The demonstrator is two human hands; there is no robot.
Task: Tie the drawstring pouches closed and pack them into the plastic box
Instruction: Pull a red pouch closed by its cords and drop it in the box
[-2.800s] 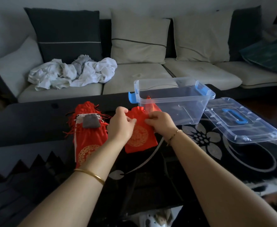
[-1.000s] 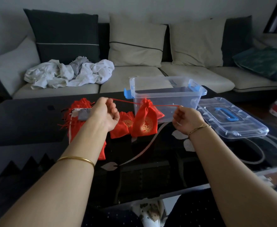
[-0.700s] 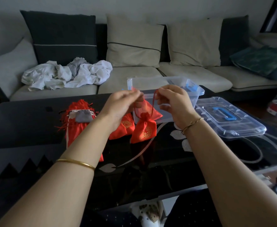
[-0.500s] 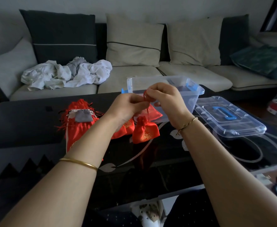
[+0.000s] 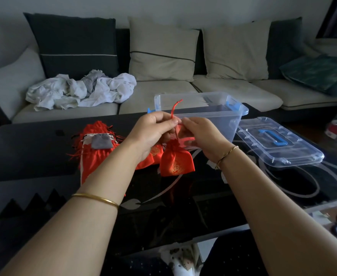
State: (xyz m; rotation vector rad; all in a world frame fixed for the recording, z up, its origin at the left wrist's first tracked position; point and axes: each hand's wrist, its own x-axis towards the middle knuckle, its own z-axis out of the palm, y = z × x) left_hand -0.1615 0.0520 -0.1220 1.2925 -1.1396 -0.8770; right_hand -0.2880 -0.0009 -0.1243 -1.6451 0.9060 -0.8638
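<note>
Both the left hand (image 5: 153, 128) and the right hand (image 5: 200, 136) are closed on the red drawstring (image 5: 174, 108). The pouch (image 5: 176, 160) is hung upright at 6 o'clock below them. The plastic box (image 5: 219, 120) is found at 1 o'clock, nearer to the right hand.

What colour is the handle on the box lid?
Blue handle on the clear lid, head view.
</note>
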